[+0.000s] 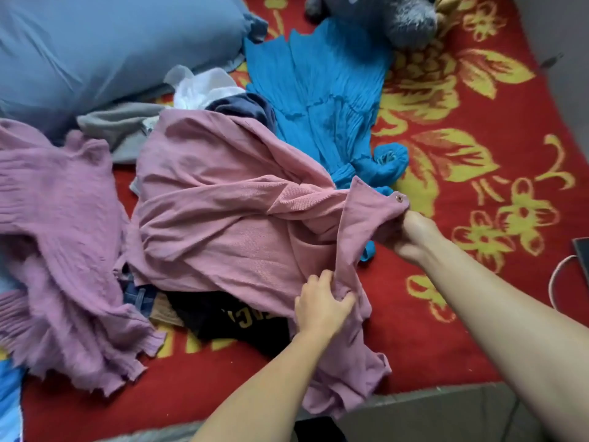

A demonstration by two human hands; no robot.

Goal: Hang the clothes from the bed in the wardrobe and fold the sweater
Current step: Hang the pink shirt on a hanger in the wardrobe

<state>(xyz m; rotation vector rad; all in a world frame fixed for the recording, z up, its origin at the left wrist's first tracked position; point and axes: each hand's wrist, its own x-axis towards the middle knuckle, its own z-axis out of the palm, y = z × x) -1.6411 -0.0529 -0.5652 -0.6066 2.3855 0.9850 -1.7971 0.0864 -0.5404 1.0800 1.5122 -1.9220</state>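
Note:
A pink buttoned cardigan (223,202) lies crumpled in the middle of the bed. My right hand (411,234) grips its edge near a button, at the right. My left hand (322,304) pinches a fold of the same cardigan lower down. A fuzzy mauve sweater (63,234) sprawls at the left. A pleated blue garment (325,90) stretches behind the cardigan. A black garment with yellow letters (229,317) peeks out under the cardigan. Grey (121,126), white (204,87) and navy (245,106) clothes are bunched at the back.
The bed has a red blanket with yellow flowers (462,154). A blue pillow (111,49) fills the back left, and a grey plush toy (392,17) sits at the back. The bed's front edge (414,400) runs below my arms. A dark device with a cable (580,256) lies at the right.

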